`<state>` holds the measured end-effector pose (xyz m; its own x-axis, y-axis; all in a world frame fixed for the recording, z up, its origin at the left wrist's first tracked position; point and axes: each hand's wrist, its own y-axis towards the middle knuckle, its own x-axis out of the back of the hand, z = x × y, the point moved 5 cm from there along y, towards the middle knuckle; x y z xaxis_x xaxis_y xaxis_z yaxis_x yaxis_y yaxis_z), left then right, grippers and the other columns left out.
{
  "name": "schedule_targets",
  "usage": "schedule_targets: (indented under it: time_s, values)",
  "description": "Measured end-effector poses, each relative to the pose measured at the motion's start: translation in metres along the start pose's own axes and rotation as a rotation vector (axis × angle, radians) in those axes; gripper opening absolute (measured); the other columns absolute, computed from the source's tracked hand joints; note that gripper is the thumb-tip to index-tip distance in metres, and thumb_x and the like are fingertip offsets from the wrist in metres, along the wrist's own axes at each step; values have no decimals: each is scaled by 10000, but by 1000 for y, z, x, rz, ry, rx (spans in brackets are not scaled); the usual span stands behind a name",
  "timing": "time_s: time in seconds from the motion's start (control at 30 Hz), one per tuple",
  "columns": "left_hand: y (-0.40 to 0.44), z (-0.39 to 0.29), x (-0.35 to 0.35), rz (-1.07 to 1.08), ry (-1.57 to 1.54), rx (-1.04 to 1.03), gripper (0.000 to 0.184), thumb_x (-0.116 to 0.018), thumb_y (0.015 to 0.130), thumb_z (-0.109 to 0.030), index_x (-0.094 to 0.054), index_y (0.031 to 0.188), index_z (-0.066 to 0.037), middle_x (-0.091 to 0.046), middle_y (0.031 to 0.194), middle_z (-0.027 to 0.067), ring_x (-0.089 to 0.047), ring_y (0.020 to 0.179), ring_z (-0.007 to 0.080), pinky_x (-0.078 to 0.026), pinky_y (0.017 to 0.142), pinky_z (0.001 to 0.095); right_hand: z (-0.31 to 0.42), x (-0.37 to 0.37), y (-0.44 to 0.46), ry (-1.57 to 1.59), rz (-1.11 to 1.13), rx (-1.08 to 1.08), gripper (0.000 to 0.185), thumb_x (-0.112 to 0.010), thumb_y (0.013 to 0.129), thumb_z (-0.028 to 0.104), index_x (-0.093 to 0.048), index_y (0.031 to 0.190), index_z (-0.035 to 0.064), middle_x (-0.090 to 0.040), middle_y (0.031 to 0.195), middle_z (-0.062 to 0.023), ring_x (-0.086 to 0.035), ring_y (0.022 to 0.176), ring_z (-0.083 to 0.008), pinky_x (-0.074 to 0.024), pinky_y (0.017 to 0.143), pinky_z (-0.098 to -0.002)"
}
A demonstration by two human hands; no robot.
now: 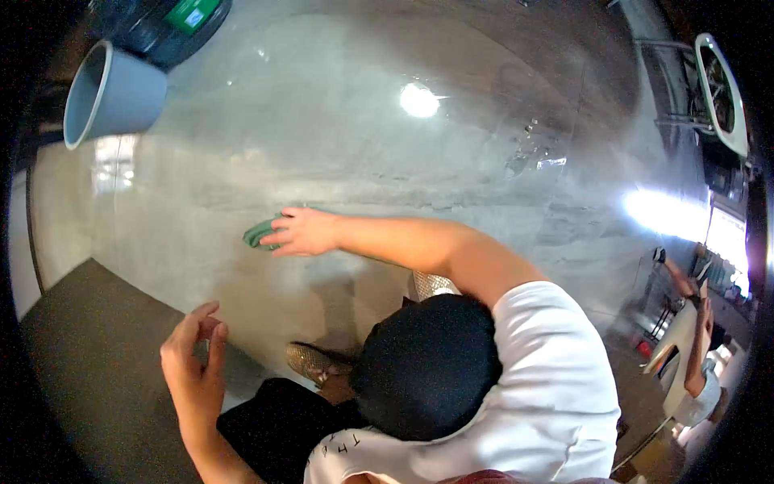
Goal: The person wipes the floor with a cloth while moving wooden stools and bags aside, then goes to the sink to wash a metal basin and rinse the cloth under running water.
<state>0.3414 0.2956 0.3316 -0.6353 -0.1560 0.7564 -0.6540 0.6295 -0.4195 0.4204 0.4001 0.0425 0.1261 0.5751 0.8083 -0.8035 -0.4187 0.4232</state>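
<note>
A folded green cloth [260, 233] lies on the shiny grey floor [322, 137], left of the middle of the view. My right hand [305, 231] presses on it, with fingers spread over its right side; the palm side is hidden. At the lower left, my left hand [196, 347] hangs in the air with its fingers curved and apart, holding nothing. Below it is a dark mat [97, 339].
A grey bucket [133, 93] is at the upper left beside a dark round container [161, 32] with a green label. A white oval-framed object [730, 105] stands at the upper right. Another person [697, 379] sits at the far right.
</note>
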Motion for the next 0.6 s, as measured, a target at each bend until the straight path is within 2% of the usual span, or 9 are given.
schedule_targets:
  time_s: [0.03,0.1,0.23,0.27,0.3,0.33,0.4,0.5,0.6]
  values:
    - [6,1,-5,17,-11,10,200,-631,886,-57,-655,1062,36,-652,776,120,-625,721,179,-499,711,310,-16,13,2,-12,-16,-16,349,-579,876,244,-600,1222,283,-564,1306,10,-540,1121,-245,-451,884,-435]
    - [17,8,-17,67,-14,115,212,-620,911,-88,-661,1082,31,-666,793,113,-641,738,174,-507,701,305,-82,44,-3,-177,37,-325,322,-582,864,236,-626,1180,277,-550,1330,-1,-545,1126,-251,-442,884,-450]
    - [44,25,-26,88,41,94,226,-623,909,-110,-662,1083,30,-674,796,119,-651,746,170,-520,690,309,-203,152,-112,-480,-169,-998,339,-592,830,168,-641,1164,197,-583,1293,-54,-557,1139,-282,-446,877,-550]
    - [51,28,-27,84,55,85,226,-623,909,-110,-662,1083,30,-674,796,119,-651,746,170,-520,690,309,-207,183,-152,-671,-210,-1138,341,-599,845,187,-636,1183,206,-578,1293,-61,-554,1138,-311,-439,884,-575]
    - [56,32,-29,102,86,97,233,-626,904,-112,-659,1086,29,-676,801,126,-657,753,174,-522,695,311,-199,210,-189,-836,-181,-1318,322,-494,915,201,-627,1208,187,-567,1312,-90,-534,1186,-334,-431,940,-560]
    - [61,38,-30,117,111,109,239,-630,898,-114,-657,1089,28,-677,805,134,-663,759,177,-524,699,313,-209,222,-245,-834,-73,-1488,331,-481,934,237,-612,1237,211,-515,1374,-81,-505,1218,-352,-418,967,-581]
    - [72,46,-36,151,143,144,253,-639,883,-114,-653,1097,20,-687,835,146,-678,780,198,-527,707,320,-194,256,-326,-968,-106,-1760,372,-527,916,270,-590,1282,253,-475,1406,-84,-488,1226,-346,-442,947,-527]
    - [86,48,-55,114,73,61,289,-670,853,-96,-643,1126,-4,-696,919,144,-660,787,245,-518,690,333,-190,273,-384,-903,-314,-1850,394,-541,900,247,-585,1286,186,-474,1395,-110,-484,1219,-341,-441,935,-493]
    - [102,45,-70,125,71,8,332,-679,846,-96,-623,1164,-19,-684,1001,148,-645,842,253,-515,692,337,-187,263,-318,-1005,-510,-1249,396,-558,860,165,-598,1246,86,-561,1246,-156,-507,1138,-332,-396,943,-494]
